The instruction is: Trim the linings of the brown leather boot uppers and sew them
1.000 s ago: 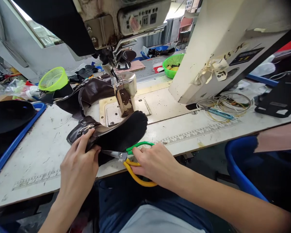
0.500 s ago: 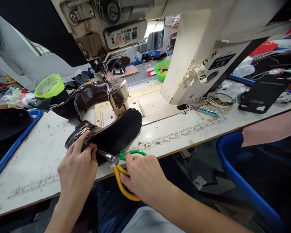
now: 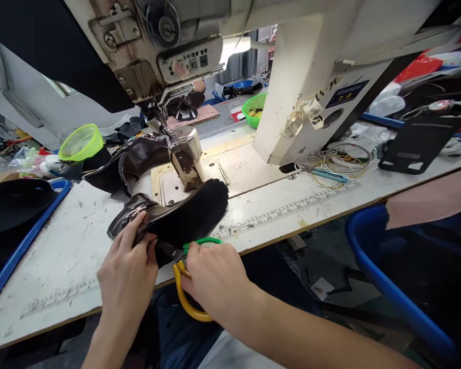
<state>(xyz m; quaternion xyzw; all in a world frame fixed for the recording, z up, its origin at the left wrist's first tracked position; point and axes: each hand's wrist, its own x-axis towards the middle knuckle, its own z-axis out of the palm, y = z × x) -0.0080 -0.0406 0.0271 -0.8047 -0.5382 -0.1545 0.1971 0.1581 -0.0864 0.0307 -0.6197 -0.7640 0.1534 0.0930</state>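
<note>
A dark brown leather shoe upper [image 3: 188, 212] with a black lining curves around the post of the sewing machine [image 3: 186, 159]. My left hand [image 3: 128, 271] grips its near edge, fingers pressed beside a small metal buckle. In my right hand [image 3: 217, 274] is a pair of scissors [image 3: 194, 307] with one green and one yellow handle. Their blades reach left to the edge of the upper, close to my left fingertips; the blade tips are hidden there.
A printed ruler [image 3: 280, 215] runs along the table's front edge. Coiled wire and a blue tool [image 3: 330, 175] lie to the right, near a black phone stand [image 3: 418, 146]. A blue bin [image 3: 369, 261] stands at lower right. Green baskets [image 3: 80, 142] sit farther back.
The scissors and my right hand have moved a little left, with the blades further in by the upper's edge. My left hand keeps its grip. The camera view has shifted slightly.
</note>
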